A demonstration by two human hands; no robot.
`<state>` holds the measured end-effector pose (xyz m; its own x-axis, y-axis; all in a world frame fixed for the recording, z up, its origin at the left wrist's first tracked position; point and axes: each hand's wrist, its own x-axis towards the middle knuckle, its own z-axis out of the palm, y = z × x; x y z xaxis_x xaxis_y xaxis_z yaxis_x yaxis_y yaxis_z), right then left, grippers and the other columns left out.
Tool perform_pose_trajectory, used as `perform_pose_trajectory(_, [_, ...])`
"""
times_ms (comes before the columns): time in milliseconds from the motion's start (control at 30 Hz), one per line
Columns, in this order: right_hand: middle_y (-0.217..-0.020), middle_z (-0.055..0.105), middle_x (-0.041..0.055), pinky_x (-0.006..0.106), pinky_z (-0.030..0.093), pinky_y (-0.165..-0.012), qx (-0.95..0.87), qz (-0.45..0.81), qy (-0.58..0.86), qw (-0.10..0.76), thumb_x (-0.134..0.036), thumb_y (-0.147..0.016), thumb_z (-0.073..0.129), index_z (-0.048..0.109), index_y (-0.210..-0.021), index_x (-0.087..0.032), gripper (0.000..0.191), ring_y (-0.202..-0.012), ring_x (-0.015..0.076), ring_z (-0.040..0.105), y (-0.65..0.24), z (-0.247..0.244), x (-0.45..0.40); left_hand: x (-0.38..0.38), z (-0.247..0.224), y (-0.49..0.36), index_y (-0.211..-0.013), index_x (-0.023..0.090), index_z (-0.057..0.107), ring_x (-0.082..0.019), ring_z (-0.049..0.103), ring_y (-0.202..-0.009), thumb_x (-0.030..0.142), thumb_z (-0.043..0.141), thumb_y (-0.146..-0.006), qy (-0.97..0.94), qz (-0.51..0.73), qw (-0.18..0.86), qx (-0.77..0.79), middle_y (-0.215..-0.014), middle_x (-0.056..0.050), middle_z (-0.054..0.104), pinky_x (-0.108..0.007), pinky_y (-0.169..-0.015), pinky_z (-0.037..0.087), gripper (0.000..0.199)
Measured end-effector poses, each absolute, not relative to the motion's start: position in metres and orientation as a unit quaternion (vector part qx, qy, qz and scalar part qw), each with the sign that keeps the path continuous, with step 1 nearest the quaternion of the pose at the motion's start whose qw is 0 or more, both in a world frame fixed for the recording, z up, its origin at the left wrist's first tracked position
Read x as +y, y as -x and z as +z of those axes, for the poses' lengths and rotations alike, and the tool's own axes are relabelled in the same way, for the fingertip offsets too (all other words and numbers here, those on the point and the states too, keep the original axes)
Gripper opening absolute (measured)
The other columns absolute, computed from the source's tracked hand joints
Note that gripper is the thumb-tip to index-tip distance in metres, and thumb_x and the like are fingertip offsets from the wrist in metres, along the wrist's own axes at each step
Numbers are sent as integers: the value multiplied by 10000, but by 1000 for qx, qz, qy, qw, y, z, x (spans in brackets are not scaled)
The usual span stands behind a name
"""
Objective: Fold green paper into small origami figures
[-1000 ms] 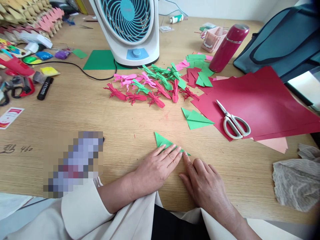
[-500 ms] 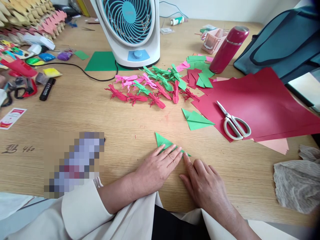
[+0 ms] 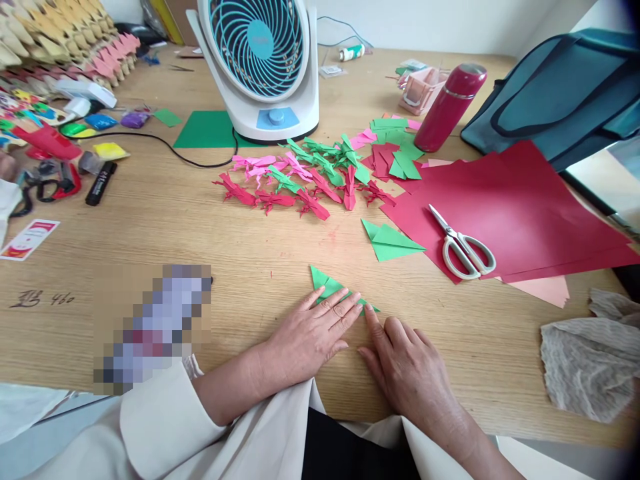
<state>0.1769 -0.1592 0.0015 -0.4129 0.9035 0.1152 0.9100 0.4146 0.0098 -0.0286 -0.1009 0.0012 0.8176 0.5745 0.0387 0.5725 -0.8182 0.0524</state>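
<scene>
A folded green paper triangle (image 3: 320,279) lies on the table in front of me. My left hand (image 3: 307,337) rests flat over it with the fingers stretched, hiding much of its lower edge. At the triangle's right tip, the extended index finger of my right hand (image 3: 410,363) touches the paper; the thumb stands apart and the other fingers are bent, holding nothing. Just beyond, to the right, sits a second folded green paper piece (image 3: 390,243). Farther back are several folded paper insects in red (image 3: 315,203), green (image 3: 327,163) and pink (image 3: 253,163).
Scissors (image 3: 463,247) lie on red paper sheets (image 3: 525,213) at the right. Behind them stand a red thermos (image 3: 450,110) and a blue bag (image 3: 545,100). A fan (image 3: 275,67) is at the back, a marker (image 3: 101,183) at left, a grey cloth (image 3: 585,367) at right.
My left thumb has come out to the side and now shows beside the palm. Both hands otherwise stay on the green triangle, while the view has shifted slightly.
</scene>
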Motion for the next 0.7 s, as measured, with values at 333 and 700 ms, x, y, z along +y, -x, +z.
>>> perform_pose_trajectory(333, [-865, 574, 63, 346, 394, -647, -839, -30, 542, 47, -381, -1012, 424, 432, -1425, -82, 510, -752, 199, 554, -177, 2, -159, -99, 3, 47, -1530, 172, 290, -222, 245, -1498, 404, 414, -1004, -948, 20, 51, 313, -1599, -91, 313, -470, -1223, 147, 588])
perform_pose_trajectory(700, [-859, 586, 65, 351, 411, -631, -836, -38, 544, 57, -369, -1007, 435, 433, -1409, -80, 496, -741, 205, 569, -176, 3, -160, -103, 5, 74, -1477, 134, 402, -256, 336, -1456, 386, 437, -997, -926, 44, 11, 375, -1543, -117, 417, -489, -1204, 211, 543])
